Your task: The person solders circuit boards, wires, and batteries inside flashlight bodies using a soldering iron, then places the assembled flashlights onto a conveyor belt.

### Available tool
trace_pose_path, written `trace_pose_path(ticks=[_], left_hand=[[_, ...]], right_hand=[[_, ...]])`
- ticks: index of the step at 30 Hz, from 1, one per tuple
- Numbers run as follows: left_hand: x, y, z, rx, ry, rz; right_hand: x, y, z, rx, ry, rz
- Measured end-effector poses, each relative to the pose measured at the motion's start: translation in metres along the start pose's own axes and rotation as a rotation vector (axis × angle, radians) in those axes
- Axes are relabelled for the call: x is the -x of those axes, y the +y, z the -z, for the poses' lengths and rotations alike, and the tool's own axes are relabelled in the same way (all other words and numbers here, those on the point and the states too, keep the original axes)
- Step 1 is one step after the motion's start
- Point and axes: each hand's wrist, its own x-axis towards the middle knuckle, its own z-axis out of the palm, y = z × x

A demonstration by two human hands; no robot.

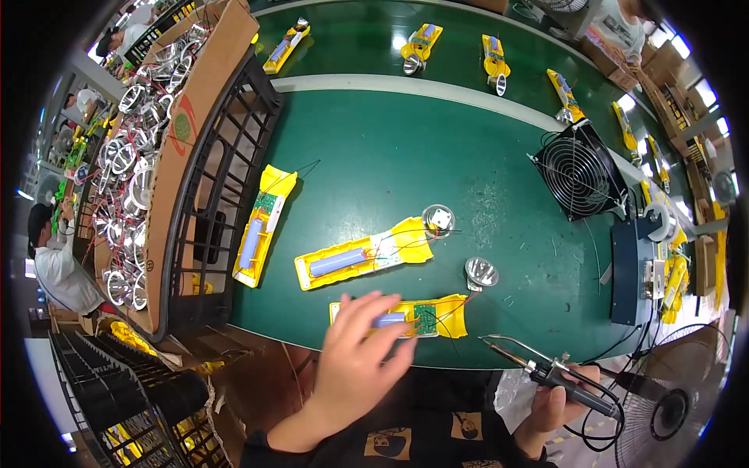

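A: Where do we find the nearest yellow case (pixel 452 312)?

B: We see it lying at the near edge of the green table (pixel 374 148), with a blue battery (pixel 388 320) inside and a green circuit board (pixel 425 320) to the battery's right.

A: And our left hand (pixel 360 360)?

B: We have it open over the left part of that case, fingers spread and partly covering the battery. We cannot tell whether the fingertips touch it.

A: What about our right hand (pixel 560 402)?

B: We have it closed around the dark handle of a soldering iron (pixel 552 376). We see the tip pointing left, just beside the right end of the case and apart from it.

A: Do we see a lamp cup (pixel 481 273) close by?

B: Yes, we see a shiny one just beyond the case's right end, with thin wires near it.

A: What else do we have on the table?

B: We have a middle case (pixel 409 248) lying beyond the nearest one, with a round lamp (pixel 438 221) at its right end. We see a third case (pixel 273 199) standing lengthwise to the left, beside a black crate (pixel 250 109).

A: And on our right?

B: We see a black fan (pixel 579 170) on the far side and a dark blue box (pixel 629 273) nearer us.
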Motion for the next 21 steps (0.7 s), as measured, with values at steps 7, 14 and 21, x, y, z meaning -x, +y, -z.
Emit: trace_pose_path(ticks=[7, 14, 21], left_hand=[[0.048, -0.025, 0.067, 0.084, 0.027, 0.438], [0.052, -0.041, 0.054, 0.09, -0.242, -0.106], [0.034, -0.022, 0.031, -0.023, -0.067, -0.037]], right_hand=[[0.0, 0.025, 0.032, -0.054, 0.096, 0.064], [0.003, 0.016, 0.033, -0.043, 0.056, -0.017], [0.004, 0.008, 0.026, -0.214, -0.066, 0.087]])
